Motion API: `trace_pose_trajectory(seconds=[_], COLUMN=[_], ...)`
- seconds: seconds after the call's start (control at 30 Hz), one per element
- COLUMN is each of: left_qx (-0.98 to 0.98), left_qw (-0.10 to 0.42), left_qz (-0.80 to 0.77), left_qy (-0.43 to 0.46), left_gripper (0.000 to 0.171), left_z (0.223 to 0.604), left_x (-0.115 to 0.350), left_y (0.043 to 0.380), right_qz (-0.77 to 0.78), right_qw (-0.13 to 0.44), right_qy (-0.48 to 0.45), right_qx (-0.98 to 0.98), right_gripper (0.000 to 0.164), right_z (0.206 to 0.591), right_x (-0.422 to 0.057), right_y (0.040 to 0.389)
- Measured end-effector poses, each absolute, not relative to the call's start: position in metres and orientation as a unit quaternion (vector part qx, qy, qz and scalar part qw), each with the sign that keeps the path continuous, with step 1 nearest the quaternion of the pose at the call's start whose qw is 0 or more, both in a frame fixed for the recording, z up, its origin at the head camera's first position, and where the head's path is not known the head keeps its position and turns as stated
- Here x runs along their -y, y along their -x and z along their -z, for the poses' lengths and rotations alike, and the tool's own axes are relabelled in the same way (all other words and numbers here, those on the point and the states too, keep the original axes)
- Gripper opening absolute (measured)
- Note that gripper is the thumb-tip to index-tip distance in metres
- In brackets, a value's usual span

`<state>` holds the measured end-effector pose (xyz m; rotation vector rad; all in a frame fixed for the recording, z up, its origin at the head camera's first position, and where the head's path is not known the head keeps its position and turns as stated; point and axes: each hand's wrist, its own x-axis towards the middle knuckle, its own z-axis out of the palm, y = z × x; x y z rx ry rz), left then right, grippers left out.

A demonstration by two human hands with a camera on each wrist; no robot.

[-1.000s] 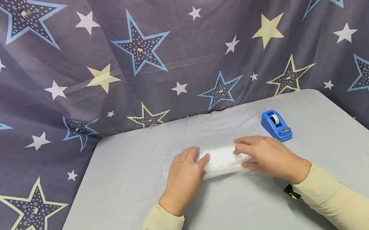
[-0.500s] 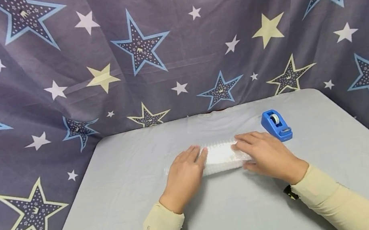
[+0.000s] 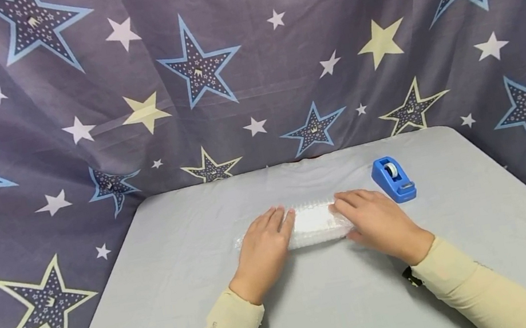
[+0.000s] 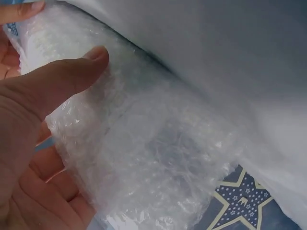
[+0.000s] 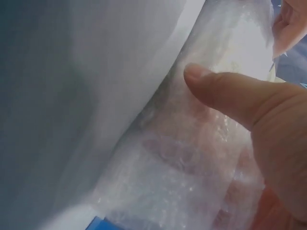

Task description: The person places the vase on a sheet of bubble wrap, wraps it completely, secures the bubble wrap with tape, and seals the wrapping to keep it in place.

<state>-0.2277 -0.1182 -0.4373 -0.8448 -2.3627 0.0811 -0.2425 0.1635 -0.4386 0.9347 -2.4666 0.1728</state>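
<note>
A white bundle in clear bubble wrap [image 3: 314, 225] lies crosswise on the table, between my two hands. My left hand [image 3: 260, 250] holds its left part. In the left wrist view the thumb [image 4: 72, 79] presses the near side of the wrap [image 4: 144, 124], and the other fingers reach around behind. At the right part, my right hand [image 3: 379, 221] grips the bundle in the same way. Its thumb [image 5: 230, 91] lies on the wrap [image 5: 182, 158] in the right wrist view, with fingers showing dimly through the plastic. What is inside the wrap cannot be made out.
A blue tape dispenser [image 3: 394, 180] with a roll of tape stands just beyond my right hand. Grey cloth covers the table [image 3: 328, 304]. A star-patterned curtain [image 3: 248, 73] hangs behind it and along both sides.
The bundle has shifted slightly away from me and appears rolled a little, with both hands following it. My left thumb has moved up along the wrap. The tape dispenser has stayed put.
</note>
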Motion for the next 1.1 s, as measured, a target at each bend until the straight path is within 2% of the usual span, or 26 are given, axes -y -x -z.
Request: trace_pose_trajectory(seconds=[0.27, 0.67, 0.87, 1.03, 1.1], left_qx=[0.882, 0.887, 0.887, 0.894, 0.897], left_qw=[0.334, 0.325, 0.32, 0.293, 0.282], left_qz=[-0.026, -0.035, -0.015, -0.009, -0.011], left_qy=[0.333, 0.328, 0.333, 0.34, 0.341], left_gripper=[0.044, 0.048, 0.056, 0.068, 0.068], left_z=[0.439, 0.436, 0.433, 0.434, 0.435], left_x=[0.119, 0.119, 0.118, 0.121, 0.123], left_y=[0.23, 0.227, 0.224, 0.226, 0.228], right_qz=[-0.074, -0.095, -0.128, -0.129, -0.121], right_qw=[0.244, 0.244, 0.232, 0.228, 0.228], right_qy=[-0.345, -0.381, -0.388, -0.379, -0.369], right_qx=[0.904, 0.887, 0.883, 0.887, 0.893], right_gripper=[0.064, 0.062, 0.058, 0.063, 0.063], right_z=[0.436, 0.432, 0.434, 0.435, 0.435], right_x=[-0.166, -0.173, -0.178, -0.182, -0.183], right_y=[0.242, 0.245, 0.25, 0.254, 0.254])
